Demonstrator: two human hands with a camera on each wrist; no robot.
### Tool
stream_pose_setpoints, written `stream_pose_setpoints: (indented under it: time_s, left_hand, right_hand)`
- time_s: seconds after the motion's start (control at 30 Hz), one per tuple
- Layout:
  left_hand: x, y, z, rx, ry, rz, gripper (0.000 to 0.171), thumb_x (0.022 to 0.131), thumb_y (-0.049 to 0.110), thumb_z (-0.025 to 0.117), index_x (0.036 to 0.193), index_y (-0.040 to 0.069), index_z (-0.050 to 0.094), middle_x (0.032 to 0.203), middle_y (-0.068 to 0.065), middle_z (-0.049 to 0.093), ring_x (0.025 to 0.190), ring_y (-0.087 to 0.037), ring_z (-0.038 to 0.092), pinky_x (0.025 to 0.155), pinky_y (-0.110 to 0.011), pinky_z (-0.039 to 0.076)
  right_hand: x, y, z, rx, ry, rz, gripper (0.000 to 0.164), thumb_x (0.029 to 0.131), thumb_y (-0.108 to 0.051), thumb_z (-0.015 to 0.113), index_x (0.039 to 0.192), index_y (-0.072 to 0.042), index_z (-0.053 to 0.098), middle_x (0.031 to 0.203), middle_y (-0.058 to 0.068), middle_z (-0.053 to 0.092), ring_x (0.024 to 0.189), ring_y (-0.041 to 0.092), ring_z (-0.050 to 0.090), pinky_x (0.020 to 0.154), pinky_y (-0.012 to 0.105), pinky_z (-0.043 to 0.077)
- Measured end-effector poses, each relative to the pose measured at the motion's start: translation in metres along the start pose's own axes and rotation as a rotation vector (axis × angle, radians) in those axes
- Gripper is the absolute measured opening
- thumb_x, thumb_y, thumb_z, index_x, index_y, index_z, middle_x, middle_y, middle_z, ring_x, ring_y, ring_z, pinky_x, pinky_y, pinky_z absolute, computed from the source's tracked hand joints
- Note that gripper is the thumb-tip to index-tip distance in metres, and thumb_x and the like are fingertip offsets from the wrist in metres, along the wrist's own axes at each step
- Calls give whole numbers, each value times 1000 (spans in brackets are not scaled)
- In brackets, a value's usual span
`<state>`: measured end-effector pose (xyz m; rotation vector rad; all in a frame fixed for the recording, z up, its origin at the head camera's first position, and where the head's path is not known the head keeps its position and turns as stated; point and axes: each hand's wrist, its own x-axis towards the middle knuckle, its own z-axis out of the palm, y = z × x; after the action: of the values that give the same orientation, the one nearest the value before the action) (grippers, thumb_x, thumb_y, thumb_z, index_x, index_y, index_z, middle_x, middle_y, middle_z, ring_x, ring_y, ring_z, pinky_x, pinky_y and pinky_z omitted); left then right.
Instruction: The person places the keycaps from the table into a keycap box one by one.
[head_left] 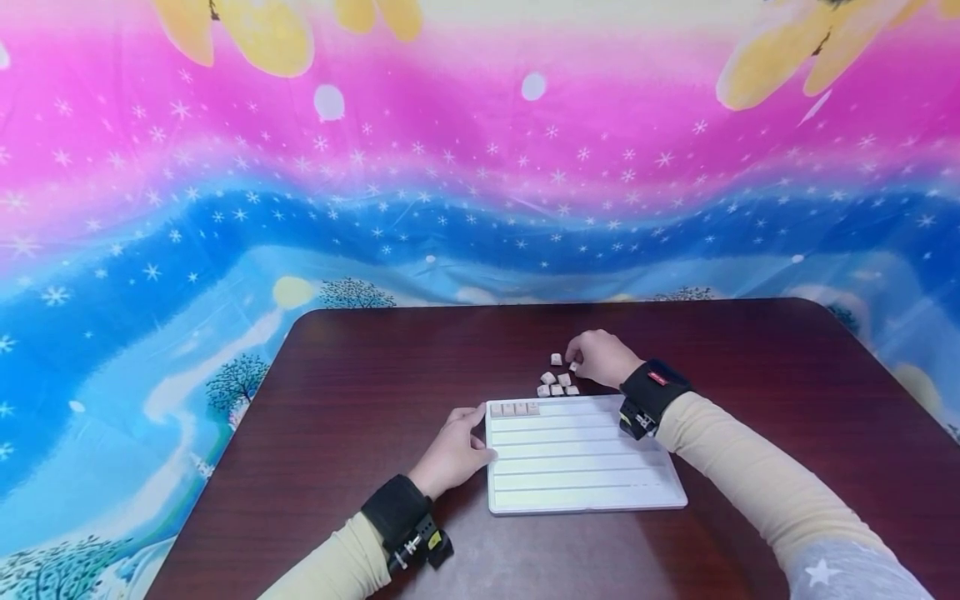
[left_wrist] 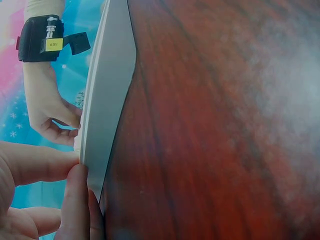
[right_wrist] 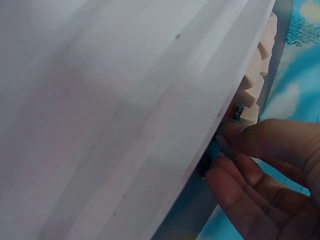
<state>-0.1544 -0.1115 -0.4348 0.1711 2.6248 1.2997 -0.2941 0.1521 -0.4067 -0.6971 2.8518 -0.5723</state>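
- Nearest the person, the left hand rests at the left edge of a white grooved tray; the fingertips press against the tray's upper-left corner, thumb along the side. In the left wrist view the thumb and a finger lie straight against the tray's thin edge — touching it, not curled round it.
- The tray lies flat on a dark wooden table, just in front of the person, with long parallel grooves running left to right.
- In the tray's top groove, at its left end, sits a short row of small pale keycaps, side by side.
- Just beyond the tray's far edge lies a loose cluster of keycaps on the bare table, near but apart from the tray.
- The right hand is over that cluster, fingers curled down — it appears to pinch one keycap at the fingertips. The right wrist view shows fingertips closed against a pale piece beside the tray's rim, though how firmly is hard to tell.
- Farthest back, behind the table, hangs a bright backdrop of pink, blue and yellow with white stars and trees.
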Motion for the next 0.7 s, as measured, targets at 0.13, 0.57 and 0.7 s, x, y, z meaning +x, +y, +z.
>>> stream_pose_setpoints:
  time_s: [0.13,0.57,0.7]
  left_hand:
    - [0,-1,1,-4,2,5,74,88,1,76,152,-10,40,148,-26,42,79,-14,56,62,-24,47]
    - [1,-1,1,1,7,10,74,87,0,76,151,-11,40,147,-26,42,80,-13,56,64,-24,47]
    - [1,-1,1,0,6,9,73,88,0,76,151,-11,40,147,-26,42,80,-13,56,64,-24,47]
  right_hand:
    - [-1,1,1,11,-7,9,21,86,7,70,105,2,76,97,12,70,81,24,60,74,39,51]
    - [-4,2,1,38,-12,1,21,85,12,66,99,-1,76,100,14,69,79,24,53,70,36,45]
    - [-5,2,1,47,-15,-5,20,86,11,66,99,0,76,100,14,70,81,24,57,71,37,48]
